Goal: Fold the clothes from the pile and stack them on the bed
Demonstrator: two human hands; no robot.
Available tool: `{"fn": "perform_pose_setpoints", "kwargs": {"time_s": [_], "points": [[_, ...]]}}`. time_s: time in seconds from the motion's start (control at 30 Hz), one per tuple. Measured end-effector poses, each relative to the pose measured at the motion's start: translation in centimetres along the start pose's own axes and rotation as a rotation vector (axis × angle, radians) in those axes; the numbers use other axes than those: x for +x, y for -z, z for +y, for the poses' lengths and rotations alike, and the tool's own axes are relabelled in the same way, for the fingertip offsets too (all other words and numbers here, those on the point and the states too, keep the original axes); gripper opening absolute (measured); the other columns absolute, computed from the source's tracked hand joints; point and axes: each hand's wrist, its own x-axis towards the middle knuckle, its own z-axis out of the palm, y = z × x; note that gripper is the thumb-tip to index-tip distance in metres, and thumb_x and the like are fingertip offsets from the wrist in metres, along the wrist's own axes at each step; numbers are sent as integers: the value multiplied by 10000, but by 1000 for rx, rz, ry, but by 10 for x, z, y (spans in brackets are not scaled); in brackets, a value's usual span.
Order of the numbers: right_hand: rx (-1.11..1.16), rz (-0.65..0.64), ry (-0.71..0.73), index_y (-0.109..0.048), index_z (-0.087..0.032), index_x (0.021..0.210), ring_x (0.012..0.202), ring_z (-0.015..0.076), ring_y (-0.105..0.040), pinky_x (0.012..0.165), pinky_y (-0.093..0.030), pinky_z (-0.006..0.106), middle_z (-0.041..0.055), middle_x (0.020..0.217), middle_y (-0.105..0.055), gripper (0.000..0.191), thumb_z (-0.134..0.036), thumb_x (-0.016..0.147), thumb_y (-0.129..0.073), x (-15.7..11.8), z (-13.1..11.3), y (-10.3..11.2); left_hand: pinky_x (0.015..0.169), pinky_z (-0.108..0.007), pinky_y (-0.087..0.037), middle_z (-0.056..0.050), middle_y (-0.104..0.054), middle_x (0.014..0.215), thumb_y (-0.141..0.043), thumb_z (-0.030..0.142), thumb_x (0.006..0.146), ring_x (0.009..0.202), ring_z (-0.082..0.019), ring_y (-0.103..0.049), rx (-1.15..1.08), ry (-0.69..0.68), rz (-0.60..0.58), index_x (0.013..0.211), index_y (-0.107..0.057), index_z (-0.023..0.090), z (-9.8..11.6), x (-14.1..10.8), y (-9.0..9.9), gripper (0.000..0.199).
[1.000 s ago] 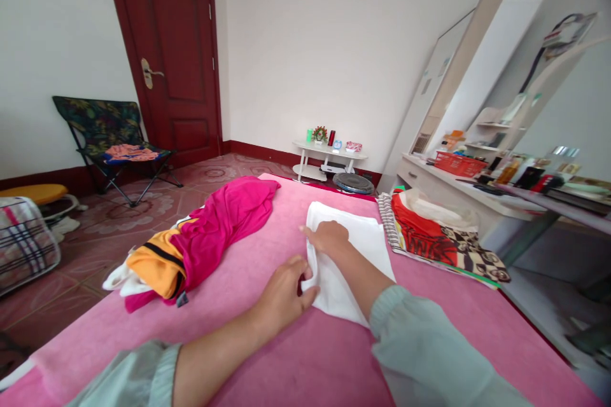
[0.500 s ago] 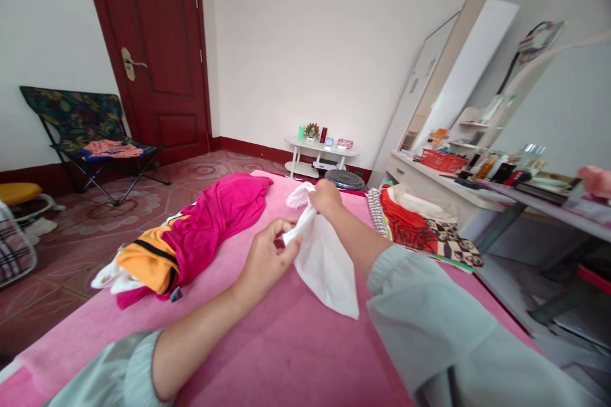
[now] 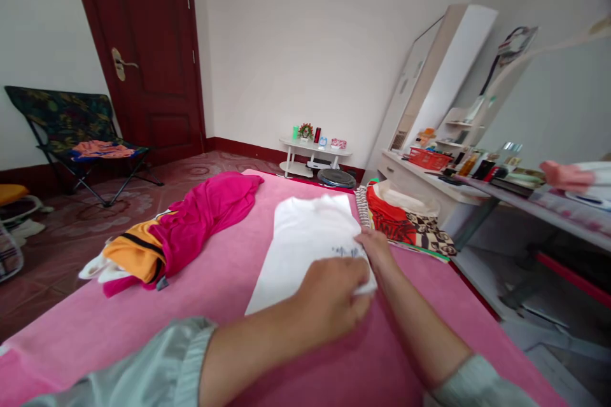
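Note:
A white shirt with small dark lettering lies spread on the pink bedcover in front of me. My left hand crosses over its lower part, slightly blurred, fingers closed on the shirt's near right corner. At the right edge, my right hand pinches the fabric a little farther from me. The left forearm hides the shirt's near edge.
Left of the shirt is a heap with a magenta garment and an orange one. Folded patterned clothes lie at the right edge of the bed. Beyond stand a dressing table and a folding chair.
The bunched white shirt now lies spread out flat. My left hand has crossed rightward to its near corner; my right hand has come down to its right edge. The view has shifted slightly right.

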Motion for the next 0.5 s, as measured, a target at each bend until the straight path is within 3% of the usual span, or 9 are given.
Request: {"fn": "perform_pose_setpoints", "kwargs": {"time_s": [0.1, 0.2, 0.27, 0.37, 0.43, 0.5], "points": [[-191, 147, -62, -630, -115, 1097, 919, 257, -637, 810, -491, 346, 135, 1020, -690, 479, -184, 643, -496, -13, 53, 27, 628, -287, -455, -40, -689, 836, -626, 436, 783, 750, -232, -644, -42, -115, -305, 950, -613, 219, -1, -18, -37, 275], [-291, 160, 52, -618, -158, 1105, 1036, 233, -591, 926, -441, 340, 115, 1127, -653, 426, -182, 714, -450, -19, 74, 35, 680, -275, -472, -38, -702, 900, -606, 469, 801, 804, -222, -655, -105, -173, -414, 1063, -616, 242, -4, -22, -38, 346], [-240, 37, 210, -650, -180, 991, 987, 220, -602, 898, -458, 344, 88, 1051, -672, 327, -180, 751, -427, -26, 71, 25, 715, -258, -479, -18, -706, 919, -546, 367, 853, 814, -193, -657, -111, -107, -390, 1044, -630, 248, -11, -17, -28, 241], [-172, -268, 468, -675, -196, 879, 922, 199, -613, 854, -476, 340, 58, 965, -682, 260, -149, 760, -449, -39, 54, -2, 825, -303, -477, -32, -692, 983, -492, 256, 858, 919, -210, -633, 16, 38, -270, 1003, -650, 233, -31, -10, -17, 216], [-222, -414, 590, -687, -204, 948, 1009, 196, -589, 921, -447, 352, 63, 1047, -669, 295, -132, 770, -462, -41, 45, -19, 920, -348, -451, -67, -647, 1101, -526, 228, 817, 1045, -241, -581, 102, 110, -203, 1068, -634, 215, -48, -10, -18, 273], [-335, -484, 638, -648, -202, 1125, 1181, 212, -502, 1028, -367, 380, 83, 1254, -585, 364, -172, 802, -482, -31, 43, -28, 1011, -377, -398, -105, -554, 1260, -547, 221, 797, 1178, -262, -498, 147, 139, -184, 1180, -584, 193, -63, -14, -23, 386]]}}
